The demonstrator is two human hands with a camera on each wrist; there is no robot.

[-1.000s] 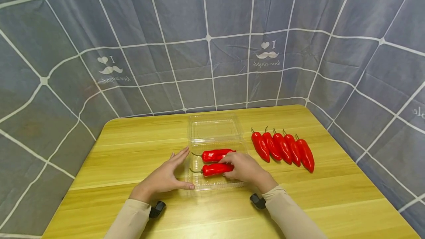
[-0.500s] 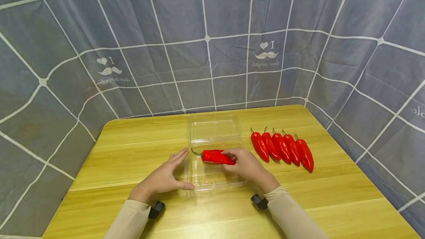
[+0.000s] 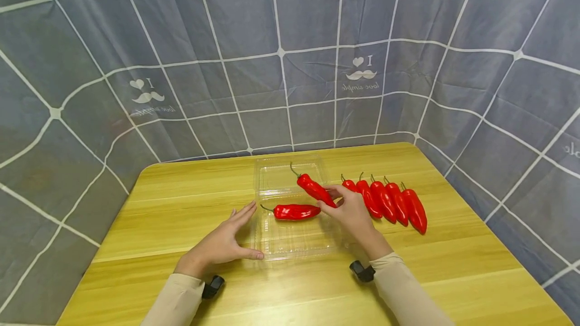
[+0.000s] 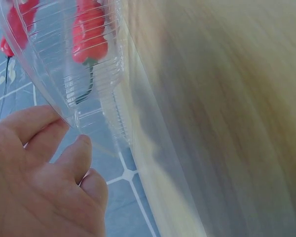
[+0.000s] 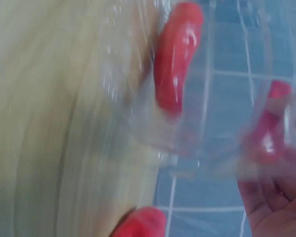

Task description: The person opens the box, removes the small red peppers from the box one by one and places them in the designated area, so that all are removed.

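A clear plastic clamshell box (image 3: 290, 245) stands with its lid (image 3: 267, 177) folded back toward the far side. One red pepper (image 3: 296, 212) lies crosswise in its base, stem to the left. My right hand (image 3: 353, 214) pinches a second red pepper (image 3: 312, 188) by its pointed end, tilted with its stem up and left, over the hinge side of the box. At the box's left side my left hand (image 3: 222, 245) has its fingers and thumb spread. In the left wrist view its fingertips (image 4: 81, 143) are right at the rim of the clear wall.
Several more red peppers (image 3: 385, 200) lie side by side on the wooden table (image 3: 453, 265), right of the box. A grey curtain with white lines (image 3: 254, 84) hangs around the table's back and sides.
My right hand has lifted one pepper out of the box base and carried it right and away, turning its stem upward. The left hand has stayed in place.
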